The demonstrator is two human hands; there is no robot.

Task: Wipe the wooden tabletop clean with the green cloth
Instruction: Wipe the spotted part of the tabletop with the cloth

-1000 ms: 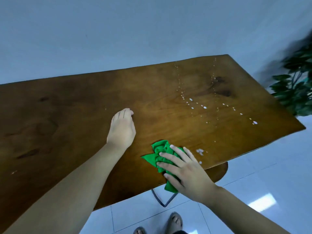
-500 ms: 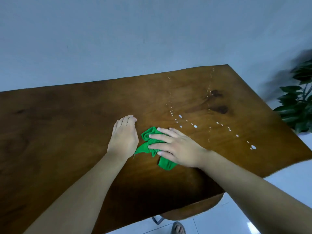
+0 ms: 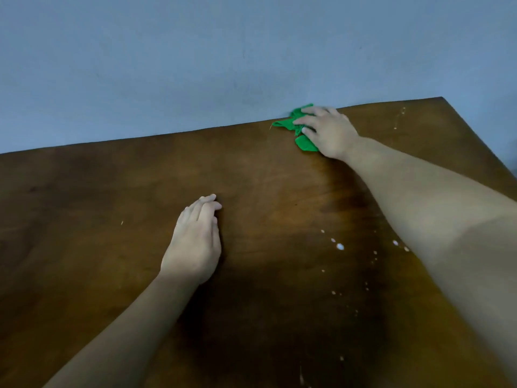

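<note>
The crumpled green cloth (image 3: 296,127) lies at the far edge of the brown wooden tabletop (image 3: 98,208), close to the wall. My right hand (image 3: 327,130) presses down on the cloth with spread, nearly straight fingers, arm stretched across the table. My left hand (image 3: 195,242) rests flat on the wood near the middle, fingers together and holding nothing. White droplets (image 3: 340,246) dot the wood under my right forearm and on towards the near right. A faint trail of spots (image 3: 398,119) shows near the far right corner.
A pale blue-grey wall (image 3: 223,57) runs right behind the table's far edge. The table's right edge (image 3: 481,141) slants towards the lower right.
My right hand has pushed the green cloth from beside my left hand away to the table's far edge. The view has moved forward over the table. My left hand stays flat in place.
</note>
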